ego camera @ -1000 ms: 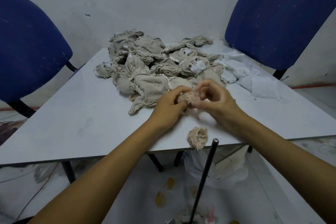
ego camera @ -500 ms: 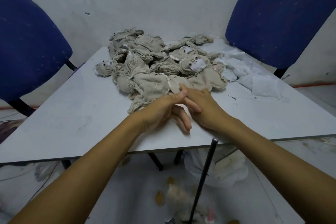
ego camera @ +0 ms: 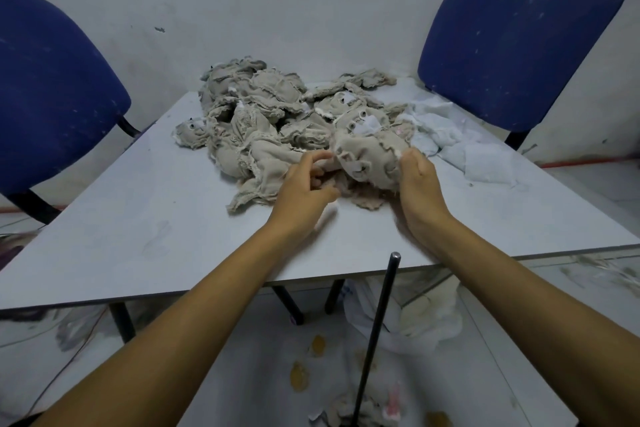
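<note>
Head view: two hands work a beige toy skin on the table.
The right hand grips the skin's right edge. The left hand, fingers curled, is at its left edge, its hold unclear. The skin sits against the fabric pile.

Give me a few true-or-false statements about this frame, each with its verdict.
1. The right hand grips a beige plush skin. True.
2. The pile of skins lies on a chair. False: it lies on the grey table.
3. A left chair and a right chair, both blue, flank the table. True.
4. The white fabric scraps lie left of the pile. False: right of it.
</note>
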Demonstrator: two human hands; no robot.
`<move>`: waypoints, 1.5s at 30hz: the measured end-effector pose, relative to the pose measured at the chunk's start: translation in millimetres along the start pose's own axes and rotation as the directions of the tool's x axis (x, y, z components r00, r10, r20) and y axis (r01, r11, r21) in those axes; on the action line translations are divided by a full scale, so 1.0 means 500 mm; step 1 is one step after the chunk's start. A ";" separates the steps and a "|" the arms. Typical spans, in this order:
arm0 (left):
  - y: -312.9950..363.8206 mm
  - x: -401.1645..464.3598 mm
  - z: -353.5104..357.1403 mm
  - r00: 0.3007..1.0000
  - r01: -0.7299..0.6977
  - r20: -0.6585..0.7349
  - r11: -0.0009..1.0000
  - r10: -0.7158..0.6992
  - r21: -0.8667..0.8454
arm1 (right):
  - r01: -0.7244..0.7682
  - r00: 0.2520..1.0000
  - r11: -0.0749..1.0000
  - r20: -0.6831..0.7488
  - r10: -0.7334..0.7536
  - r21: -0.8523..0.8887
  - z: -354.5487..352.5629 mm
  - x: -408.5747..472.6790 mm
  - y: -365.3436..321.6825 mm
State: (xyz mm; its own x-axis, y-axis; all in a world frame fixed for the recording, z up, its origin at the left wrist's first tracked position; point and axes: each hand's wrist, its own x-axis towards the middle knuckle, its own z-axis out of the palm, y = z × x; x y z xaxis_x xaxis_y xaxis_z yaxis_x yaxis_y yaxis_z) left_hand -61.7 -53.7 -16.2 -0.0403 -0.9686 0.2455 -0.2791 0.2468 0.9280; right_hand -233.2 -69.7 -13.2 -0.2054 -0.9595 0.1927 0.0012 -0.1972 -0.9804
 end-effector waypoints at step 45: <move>0.013 -0.001 0.000 0.995 0.080 -0.099 0.635 -0.006 0.768 | 0.477 0.878 0.580 0.384 -0.286 -0.660 -0.043 -0.006 0.022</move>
State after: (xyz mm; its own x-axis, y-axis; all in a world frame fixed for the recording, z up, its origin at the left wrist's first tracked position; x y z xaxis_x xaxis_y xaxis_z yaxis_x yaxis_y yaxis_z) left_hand -63.8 -51.5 -10.2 0.0560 -0.9622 0.2666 -0.9175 0.0557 0.3939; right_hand -253.6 -64.6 -25.4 0.1950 -0.8634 0.4653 -0.7434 -0.4395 -0.5041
